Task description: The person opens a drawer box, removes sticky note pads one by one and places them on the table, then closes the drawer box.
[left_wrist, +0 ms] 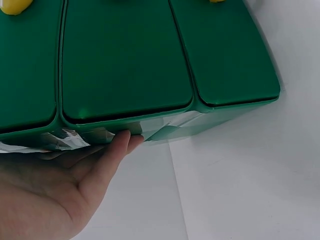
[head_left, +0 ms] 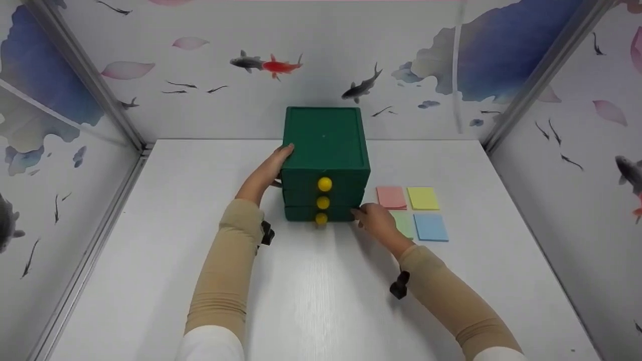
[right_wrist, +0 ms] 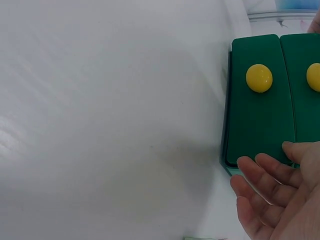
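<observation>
A green three-drawer box (head_left: 325, 138) stands at the back middle of the white table, its drawers closed. Each drawer front carries a round yellow knob (head_left: 325, 184). My left hand (head_left: 265, 174) lies along the box's left side, the thumb at the top edge. In the left wrist view, extended fingers (left_wrist: 117, 155) touch that glossy side wall. At the lower right front corner is my right hand (head_left: 378, 220). The right wrist view shows its thumb at the drawer fronts and the other fingers loosely bent beside the bottom drawer (right_wrist: 257, 120).
Right of the box lie four-coloured paper pads: pink (head_left: 391, 197), yellow (head_left: 423, 198), green (head_left: 405, 226) and blue (head_left: 431, 227). The right hand partly covers the green pad. Printed wall panels (head_left: 200, 115) enclose the table at the back and both sides.
</observation>
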Motion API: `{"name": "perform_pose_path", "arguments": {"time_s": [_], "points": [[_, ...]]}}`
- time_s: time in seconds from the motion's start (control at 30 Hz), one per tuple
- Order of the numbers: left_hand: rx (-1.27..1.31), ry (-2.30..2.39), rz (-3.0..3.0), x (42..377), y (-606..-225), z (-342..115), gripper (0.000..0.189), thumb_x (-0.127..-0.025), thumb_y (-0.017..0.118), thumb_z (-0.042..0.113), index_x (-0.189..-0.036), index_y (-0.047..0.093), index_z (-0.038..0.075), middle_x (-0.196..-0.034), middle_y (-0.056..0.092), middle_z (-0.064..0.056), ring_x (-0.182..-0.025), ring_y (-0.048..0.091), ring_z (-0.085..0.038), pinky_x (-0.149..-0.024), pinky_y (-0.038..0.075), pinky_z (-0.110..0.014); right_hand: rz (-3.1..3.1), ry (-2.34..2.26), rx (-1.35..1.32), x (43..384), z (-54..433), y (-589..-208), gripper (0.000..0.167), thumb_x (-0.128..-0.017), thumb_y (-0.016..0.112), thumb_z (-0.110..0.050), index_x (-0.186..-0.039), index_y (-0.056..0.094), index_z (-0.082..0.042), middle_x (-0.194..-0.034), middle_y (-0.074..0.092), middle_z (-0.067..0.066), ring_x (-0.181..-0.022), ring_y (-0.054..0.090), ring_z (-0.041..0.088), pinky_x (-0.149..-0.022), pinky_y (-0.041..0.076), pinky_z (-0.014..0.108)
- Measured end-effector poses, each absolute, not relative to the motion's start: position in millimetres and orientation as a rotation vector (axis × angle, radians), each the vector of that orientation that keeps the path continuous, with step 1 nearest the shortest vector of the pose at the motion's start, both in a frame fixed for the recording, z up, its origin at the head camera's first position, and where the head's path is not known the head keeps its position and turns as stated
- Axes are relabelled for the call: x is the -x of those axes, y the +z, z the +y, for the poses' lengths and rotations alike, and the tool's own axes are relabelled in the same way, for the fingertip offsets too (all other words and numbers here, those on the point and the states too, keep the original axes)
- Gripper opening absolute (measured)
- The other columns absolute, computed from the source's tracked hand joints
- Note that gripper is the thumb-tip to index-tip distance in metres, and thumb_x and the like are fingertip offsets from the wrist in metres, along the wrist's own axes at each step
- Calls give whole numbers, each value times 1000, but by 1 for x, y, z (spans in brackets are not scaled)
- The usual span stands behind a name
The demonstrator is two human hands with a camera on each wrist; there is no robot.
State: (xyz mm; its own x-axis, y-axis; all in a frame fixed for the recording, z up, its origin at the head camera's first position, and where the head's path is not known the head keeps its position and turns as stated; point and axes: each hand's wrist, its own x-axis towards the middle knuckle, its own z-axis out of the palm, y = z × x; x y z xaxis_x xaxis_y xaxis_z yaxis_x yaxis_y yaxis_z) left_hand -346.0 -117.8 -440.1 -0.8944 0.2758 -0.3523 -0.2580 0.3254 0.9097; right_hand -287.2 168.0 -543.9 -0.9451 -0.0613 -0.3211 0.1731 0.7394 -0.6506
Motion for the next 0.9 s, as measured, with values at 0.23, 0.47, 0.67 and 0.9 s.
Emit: {"name": "perform_pose_path", "arguments": {"time_s": [0.23, 0.47, 0.67, 0.9], "points": [[20, 1609, 2193, 348, -443, -116, 86, -93, 28, 69, -159, 4, 18, -147, 36, -21, -122, 45, -38, -98, 39, -52, 2602, -1012, -95, 288, 167, -544, 36, -103, 51, -34, -112, 66, -2, -94, 66, 10, -83, 59, 26, -78, 51, 36], [66, 1533, 2457, 345, -442, -114, 81, -97, 28, 67, -156, 23, 12, -153, 34, -13, -132, 41, -32, -101, 38, -49, 2649, -993, -8, 284, 178, -535, 37, -102, 52, -35, -109, 69, -4, -94, 68, 10, -83, 59, 25, -77, 50, 37], [96, 1548, 2676, 338, -441, -113, 64, -103, 27, 55, -152, 35, 15, -153, 36, -5, -140, 31, -24, -112, 25, -42, 2752, -959, 84, 277, 202, -520, 43, -100, 53, -41, -110, 70, -3, -98, 69, 11, -86, 59, 26, -80, 49, 42], [47, 1518, 2783, 321, -440, -127, 65, -102, 28, 56, -153, 32, 16, -153, 36, -7, -139, 35, -25, -110, 29, -45, 2968, -883, 195, 270, 243, -503, 49, -100, 51, -46, -120, 67, -5, -111, 66, 12, -99, 60, 29, -86, 48, 47]]}}
